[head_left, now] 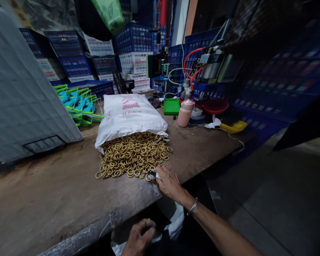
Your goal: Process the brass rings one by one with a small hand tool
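Nearest the camera, below the table edge, the left hand is curled loosely at a white bag; whether anything is gripped cannot be told. Further up, the right hand, a bracelet at its wrist, is laid on the wooden table, with a small dark-and-white piece pinched at its fingertips. This is done at the near edge of a heap of brass rings, spilled from a white sack. Beyond are seen a pink bottle, a green tray and stacked blue crates.
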`<state>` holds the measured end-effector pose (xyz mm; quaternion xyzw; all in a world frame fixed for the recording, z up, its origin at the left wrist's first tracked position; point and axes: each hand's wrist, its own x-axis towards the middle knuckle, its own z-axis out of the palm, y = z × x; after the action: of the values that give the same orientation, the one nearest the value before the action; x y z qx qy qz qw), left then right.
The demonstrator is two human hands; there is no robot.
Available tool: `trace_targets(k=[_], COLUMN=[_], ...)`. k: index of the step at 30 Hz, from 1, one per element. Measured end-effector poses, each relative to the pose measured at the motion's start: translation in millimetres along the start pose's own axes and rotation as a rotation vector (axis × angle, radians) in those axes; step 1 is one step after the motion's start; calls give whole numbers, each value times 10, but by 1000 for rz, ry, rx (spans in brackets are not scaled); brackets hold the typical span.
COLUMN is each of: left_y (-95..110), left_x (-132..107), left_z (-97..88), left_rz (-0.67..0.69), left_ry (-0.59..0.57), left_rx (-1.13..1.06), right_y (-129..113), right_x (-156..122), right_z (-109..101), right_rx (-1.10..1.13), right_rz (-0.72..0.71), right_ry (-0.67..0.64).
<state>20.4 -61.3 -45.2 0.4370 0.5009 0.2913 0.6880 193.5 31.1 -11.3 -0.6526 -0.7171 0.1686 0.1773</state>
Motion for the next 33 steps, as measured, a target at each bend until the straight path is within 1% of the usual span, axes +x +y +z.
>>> trace_targets(k=[2,3,4,5,8,9,10,11,13,15,17,20,22,24,26,27,29,31,33], left_y=[104,162,221,280,435,478,514,545,588,602,588,536,507,494,499,505,515,517,510], left_x=[-68,-97,-116,-126,-96,-72,-45,-19,31,74,108,139,143,138,131,128,127,132,142], left_z=[30,33,26,9,-97,-144,-191,-235,-308,-360,-401,-456,-483,-494,-486,-476,-452,-431,-418], left_rz=[60,92,131,183,397,454,490,502,501,504,521,575,602,595,563,535,458,376,328], left_ry=[-15,-9,23,88,370,428,448,435,370,327,342,400,413,423,460,482,516,527,525], left_rx=[48,67,86,107,187,200,201,195,191,203,226,276,304,321,329,324,278,206,155], right_y=[-33,-63,-102,-149,-307,-356,-399,-435,-491,-529,-557,-593,-616,-639,-658,-664,-668,-668,-673], right_x=[31,46,57,65,60,51,41,28,2,-24,-50,-80,-88,-84,-67,-55,-31,-18,-24], right_z=[33,53,72,89,113,114,115,118,131,155,182,211,221,230,242,249,260,260,249], right_rx=[158,247,337,424,648,704,747,782,845,922,1018,1137,1177,1195,1193,1181,1116,1009,931], right_rz=[-25,-29,-28,-24,-14,-4,8,23,50,83,135,206,228,250,281,291,285,234,160], right_ry=[7,3,-8,-29,-138,-176,-212,-240,-286,-344,-426,-538,-576,-601,-591,-553,-411,-251,-173])
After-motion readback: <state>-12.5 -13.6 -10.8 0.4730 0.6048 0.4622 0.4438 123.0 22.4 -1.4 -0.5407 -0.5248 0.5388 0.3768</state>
